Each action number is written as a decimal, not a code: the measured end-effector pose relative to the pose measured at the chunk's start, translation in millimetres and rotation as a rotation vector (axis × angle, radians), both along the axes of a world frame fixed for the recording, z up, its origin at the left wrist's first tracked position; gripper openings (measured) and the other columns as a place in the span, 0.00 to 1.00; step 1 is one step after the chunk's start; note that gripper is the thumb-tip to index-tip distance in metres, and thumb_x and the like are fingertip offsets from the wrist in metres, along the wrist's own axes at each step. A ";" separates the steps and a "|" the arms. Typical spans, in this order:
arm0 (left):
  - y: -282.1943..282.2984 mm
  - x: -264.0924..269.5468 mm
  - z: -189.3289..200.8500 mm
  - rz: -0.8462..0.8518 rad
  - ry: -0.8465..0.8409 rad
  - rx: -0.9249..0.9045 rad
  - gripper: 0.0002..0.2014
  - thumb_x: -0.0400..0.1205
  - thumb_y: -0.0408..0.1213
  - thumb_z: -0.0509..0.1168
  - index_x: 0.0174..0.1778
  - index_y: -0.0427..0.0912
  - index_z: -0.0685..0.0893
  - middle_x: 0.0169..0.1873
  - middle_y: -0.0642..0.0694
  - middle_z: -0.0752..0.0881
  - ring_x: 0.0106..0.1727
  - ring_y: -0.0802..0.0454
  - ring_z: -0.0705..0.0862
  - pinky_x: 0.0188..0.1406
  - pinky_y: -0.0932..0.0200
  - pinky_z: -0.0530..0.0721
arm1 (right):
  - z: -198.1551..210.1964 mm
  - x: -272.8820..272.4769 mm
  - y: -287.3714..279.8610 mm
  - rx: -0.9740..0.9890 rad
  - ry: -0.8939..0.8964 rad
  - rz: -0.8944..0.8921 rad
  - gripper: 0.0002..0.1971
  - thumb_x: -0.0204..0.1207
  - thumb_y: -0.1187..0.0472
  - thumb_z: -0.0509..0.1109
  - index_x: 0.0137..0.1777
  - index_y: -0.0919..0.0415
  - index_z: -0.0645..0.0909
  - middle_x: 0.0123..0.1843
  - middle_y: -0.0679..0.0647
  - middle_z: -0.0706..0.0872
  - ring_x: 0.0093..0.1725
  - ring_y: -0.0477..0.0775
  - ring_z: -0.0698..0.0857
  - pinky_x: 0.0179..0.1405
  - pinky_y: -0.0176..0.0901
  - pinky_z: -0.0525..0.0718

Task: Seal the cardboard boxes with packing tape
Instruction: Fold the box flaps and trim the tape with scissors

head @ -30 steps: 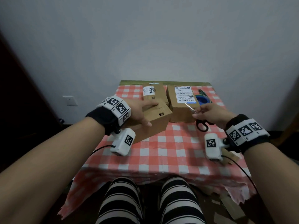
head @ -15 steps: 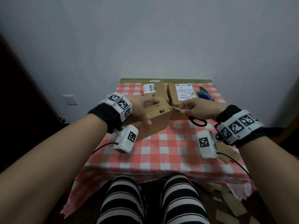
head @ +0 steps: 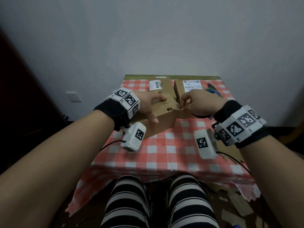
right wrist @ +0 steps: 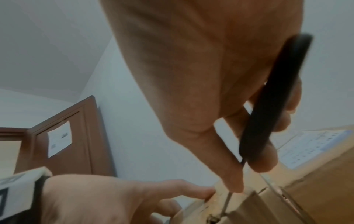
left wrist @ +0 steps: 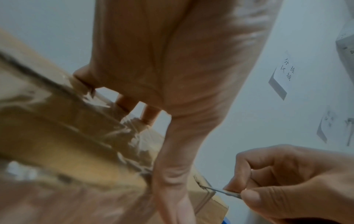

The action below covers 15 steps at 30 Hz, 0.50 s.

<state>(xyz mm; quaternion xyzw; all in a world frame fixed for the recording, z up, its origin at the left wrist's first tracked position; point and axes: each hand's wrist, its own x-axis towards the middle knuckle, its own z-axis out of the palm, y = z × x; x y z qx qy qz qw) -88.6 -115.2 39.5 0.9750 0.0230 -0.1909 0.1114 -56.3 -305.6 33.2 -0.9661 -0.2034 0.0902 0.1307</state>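
Note:
The near cardboard box (head: pixel 162 120) lies askew on the red checked table (head: pixel 164 152), with glossy tape across its top (left wrist: pixel 57 136). My left hand (head: pixel 150 104) grips it, fingers over the top and thumb down the near face. My right hand (head: pixel 195 102) holds black-handled scissors (right wrist: pixel 268 106), pinching near the blades. The blade tip (left wrist: pixel 220 191) touches the box's right corner beside a small hole (head: pixel 169 109). Most of the scissors are hidden under the hand in the head view.
Two more boxes stand at the back: one marked BAHA (head: pixel 162 86) and one with a white shipping label (head: pixel 189 84). A blue tape roll (head: pixel 213 92) peeks out behind my right hand. Cardboard scraps (head: pixel 230 155) lie at the table's right edge. My knees are under the near edge.
My right hand has carried the scissors left, from in front of the labelled box to the near box's right corner. My left hand has stayed on the box.

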 end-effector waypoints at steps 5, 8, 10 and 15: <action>0.4 -0.1 0.1 -0.007 -0.006 -0.008 0.46 0.71 0.46 0.79 0.81 0.65 0.60 0.78 0.49 0.67 0.75 0.44 0.68 0.58 0.57 0.66 | 0.8 -2.4 13.8 -0.042 -0.051 -0.002 0.03 0.77 0.55 0.70 0.45 0.51 0.85 0.47 0.49 0.86 0.50 0.53 0.82 0.47 0.46 0.81; 1.4 0.4 -0.8 -0.004 -0.003 -0.020 0.46 0.70 0.46 0.80 0.80 0.66 0.61 0.77 0.49 0.68 0.74 0.45 0.70 0.59 0.56 0.68 | -2.4 -5.1 20.7 -0.064 -0.065 -0.019 0.05 0.78 0.51 0.70 0.46 0.50 0.85 0.49 0.49 0.86 0.51 0.54 0.82 0.43 0.44 0.74; 1.9 0.9 -1.5 -0.001 0.002 -0.030 0.46 0.70 0.46 0.80 0.80 0.66 0.61 0.76 0.50 0.69 0.73 0.45 0.70 0.60 0.55 0.69 | -5.9 -7.4 24.2 -0.058 -0.073 -0.023 0.03 0.78 0.55 0.68 0.46 0.51 0.83 0.50 0.51 0.86 0.53 0.56 0.83 0.42 0.43 0.73; 4.0 2.9 -0.4 -0.002 0.007 -0.029 0.46 0.70 0.46 0.79 0.80 0.66 0.61 0.77 0.51 0.67 0.74 0.45 0.70 0.61 0.55 0.69 | -20.3 -9.2 25.1 -0.031 -0.098 -0.032 0.04 0.81 0.57 0.65 0.52 0.53 0.79 0.54 0.55 0.83 0.57 0.62 0.81 0.45 0.47 0.72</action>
